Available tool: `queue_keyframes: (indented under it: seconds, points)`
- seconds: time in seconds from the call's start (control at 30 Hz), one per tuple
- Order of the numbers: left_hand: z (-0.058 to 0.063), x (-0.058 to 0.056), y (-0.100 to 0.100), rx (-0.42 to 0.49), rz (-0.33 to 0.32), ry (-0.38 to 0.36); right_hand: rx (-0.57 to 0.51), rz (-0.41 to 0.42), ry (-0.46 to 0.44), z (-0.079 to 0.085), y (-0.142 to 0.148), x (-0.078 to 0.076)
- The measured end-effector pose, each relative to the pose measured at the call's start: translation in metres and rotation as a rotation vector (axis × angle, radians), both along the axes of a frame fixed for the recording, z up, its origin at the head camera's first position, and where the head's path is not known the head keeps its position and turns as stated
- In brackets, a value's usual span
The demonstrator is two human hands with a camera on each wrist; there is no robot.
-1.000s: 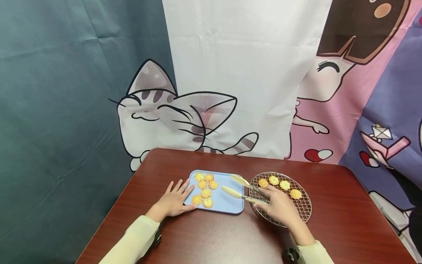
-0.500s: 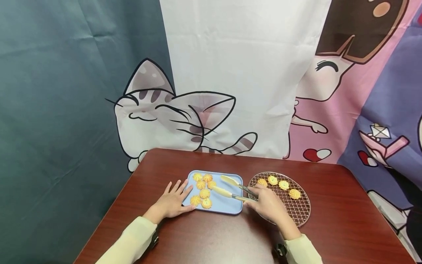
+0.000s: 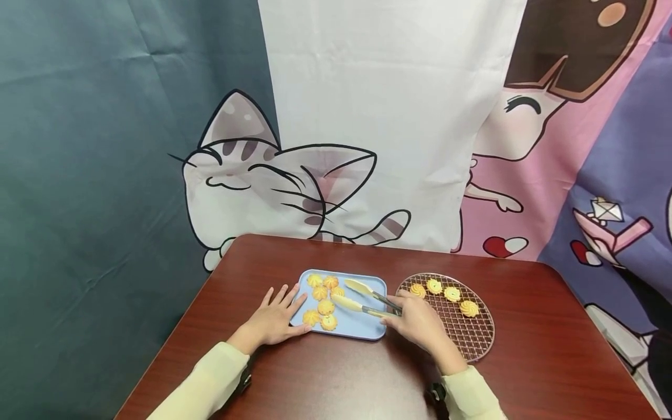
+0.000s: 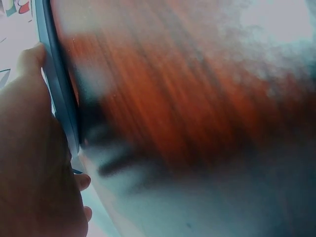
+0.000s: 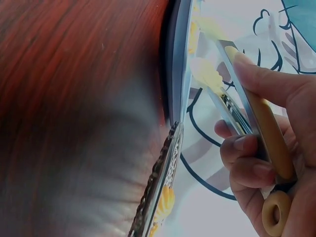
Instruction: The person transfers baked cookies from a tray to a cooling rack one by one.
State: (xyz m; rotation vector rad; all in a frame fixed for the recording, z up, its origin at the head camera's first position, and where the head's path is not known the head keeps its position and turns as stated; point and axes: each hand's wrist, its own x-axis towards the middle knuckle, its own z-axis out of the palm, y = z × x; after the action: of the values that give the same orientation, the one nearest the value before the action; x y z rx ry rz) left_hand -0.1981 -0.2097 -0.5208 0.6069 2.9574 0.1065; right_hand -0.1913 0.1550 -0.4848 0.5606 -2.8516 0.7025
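Observation:
My right hand (image 3: 422, 324) grips a pair of tongs (image 3: 347, 303) with pale yellow tips, spread apart over the blue tray (image 3: 362, 331). One tip lies close beside a swirled cookie (image 3: 338, 293); whether it touches cannot be told. In the right wrist view, thumb and fingers wrap the yellow-padded tong handles (image 5: 269, 133). Several golden piped cookies (image 3: 326, 307) sit on the tray's left half. With fingers spread, my left hand (image 3: 270, 322) rests at the tray's left edge. The left wrist view has its thumb (image 4: 32, 59) against the tray's side.
To the right of the tray stands a round wire rack (image 3: 480, 335), partly behind my right hand, bearing several cookies (image 3: 469, 308). Both stand on a reddish-brown wooden table (image 3: 315, 379). A printed cloth backdrop (image 3: 399, 116) hangs behind the table's far edge.
My right hand has shifted left from over the rack, bringing the spread tongs from the tray's right part toward the cookies. The left hand stays at the tray's edge.

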Motion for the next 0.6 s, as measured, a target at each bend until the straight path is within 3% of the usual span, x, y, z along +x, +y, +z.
queue_keyframes:
  seconds: [0.27, 0.6]
  points:
    - [0.001, -0.001, 0.001, -0.007, 0.01, -0.007, 0.026, -0.014, 0.019, -0.002, -0.006, -0.004]
    - [0.0, -0.001, 0.001, -0.022, 0.013, -0.004, 0.047, -0.03, -0.027, 0.001, -0.015, -0.005]
